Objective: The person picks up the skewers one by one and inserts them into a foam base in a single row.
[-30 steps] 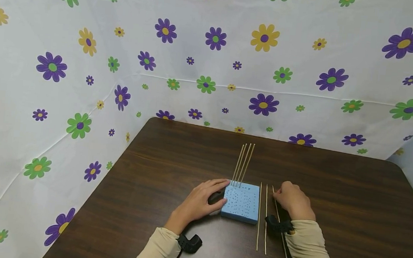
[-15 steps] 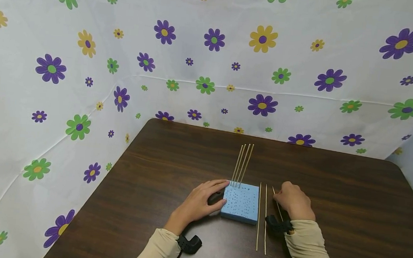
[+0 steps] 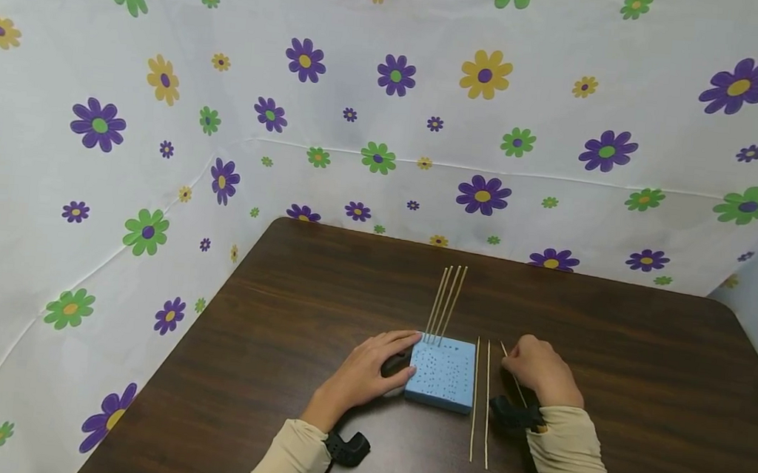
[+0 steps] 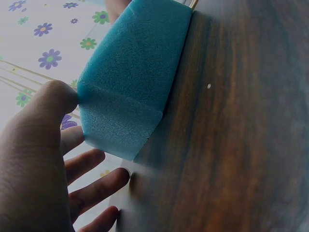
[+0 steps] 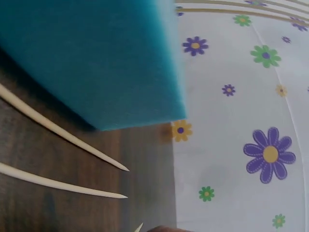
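Note:
A light blue foam block (image 3: pixel 441 375) with many small holes lies on the table. Several bamboo skewers (image 3: pixel 442 304) stand in a row along its far edge. My left hand (image 3: pixel 363 369) rests against the block's left side, thumb and forefinger touching it, the other fingers spread in the left wrist view. Right of the block, two loose skewers (image 3: pixel 487 416) lie side by side, their pointed tips showing in the right wrist view. My right hand (image 3: pixel 542 368) pinches a third skewer (image 3: pixel 516 385) near its far tip; its near end is hidden by the wrist and sleeve.
The dark wood table (image 3: pixel 322 284) meets a white flower-print cloth (image 3: pixel 338 77) at the back and left. Each wrist wears a black camera mount, such as the left mount (image 3: pixel 347 449).
The skewer in my right hand has swung, so its near end, visible before, is now hidden behind the right forearm. My left hand and the block stay put.

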### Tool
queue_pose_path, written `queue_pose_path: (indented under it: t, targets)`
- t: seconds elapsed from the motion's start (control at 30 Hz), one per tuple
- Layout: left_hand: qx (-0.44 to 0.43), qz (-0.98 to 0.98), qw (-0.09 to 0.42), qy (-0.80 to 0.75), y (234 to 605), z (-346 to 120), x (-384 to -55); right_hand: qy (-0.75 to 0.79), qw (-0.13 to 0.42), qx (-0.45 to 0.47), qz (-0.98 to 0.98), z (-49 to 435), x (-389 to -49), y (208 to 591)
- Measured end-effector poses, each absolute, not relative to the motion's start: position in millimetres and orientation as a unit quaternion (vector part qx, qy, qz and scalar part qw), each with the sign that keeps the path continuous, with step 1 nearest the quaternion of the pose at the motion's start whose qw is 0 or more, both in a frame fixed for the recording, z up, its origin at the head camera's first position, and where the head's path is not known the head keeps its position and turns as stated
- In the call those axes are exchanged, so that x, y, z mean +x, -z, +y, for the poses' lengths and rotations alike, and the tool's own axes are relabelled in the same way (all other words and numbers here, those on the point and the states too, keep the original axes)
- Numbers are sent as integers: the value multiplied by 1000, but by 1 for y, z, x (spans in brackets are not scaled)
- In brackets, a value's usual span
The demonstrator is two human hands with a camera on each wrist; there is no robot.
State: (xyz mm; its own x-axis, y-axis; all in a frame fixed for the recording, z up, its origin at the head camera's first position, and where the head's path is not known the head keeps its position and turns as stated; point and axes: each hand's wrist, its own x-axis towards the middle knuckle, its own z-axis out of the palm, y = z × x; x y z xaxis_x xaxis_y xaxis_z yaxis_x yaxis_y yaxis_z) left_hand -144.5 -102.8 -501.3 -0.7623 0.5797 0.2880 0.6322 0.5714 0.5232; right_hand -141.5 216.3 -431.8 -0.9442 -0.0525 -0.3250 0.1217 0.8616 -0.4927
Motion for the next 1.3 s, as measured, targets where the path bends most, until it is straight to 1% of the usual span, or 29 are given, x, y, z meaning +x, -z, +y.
queue_pose_path:
  t: [0.3,0.63,0.77,0.9,1.03,1.17,1.3]
  targets:
    - [-347,-883,43,315,503,-103,-146,350,146,-32,925,224,-150,427]
    - [-349,-883,47,309,503,-103,-147,433,70,-74,896,219,-153,424]
    - [-345,-884,37,314,502,-103,-147,479,41,-96,872,216,-152,422]
    - [-342,-885,35,313,503,-103,-147,525,46,-132,840,213,-150,420]
    - [-341,-886,36,313,503,-103,-148,518,50,-157,839,212,-149,418]
    - [-339,-887,34,313,502,-102,-147,496,41,-151,854,210,-149,418]
    - [-336,-887,32,314,501,-103,-146,505,32,-146,850,207,-150,421]
